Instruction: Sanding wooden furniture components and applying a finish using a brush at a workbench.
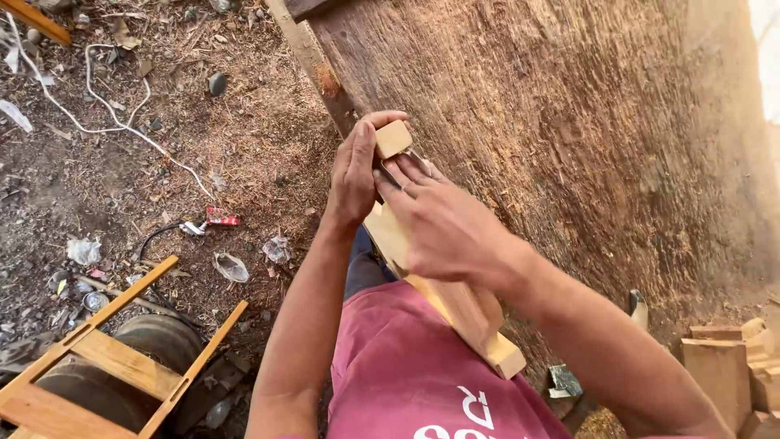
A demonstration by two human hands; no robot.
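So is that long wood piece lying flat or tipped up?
Tipped up. The long wood piece slants from the person's lap to the left hand and right hand, which grip its top end.

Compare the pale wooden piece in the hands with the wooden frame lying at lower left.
The long pale wooden piece is a solid notched length, held up off the ground between the left hand and right hand. The open orange-brown wooden frame, built of joined slats, lies flat, untouched, over a dark round drum. The frame looks darker and more orange. Both are bare, sawn wood.
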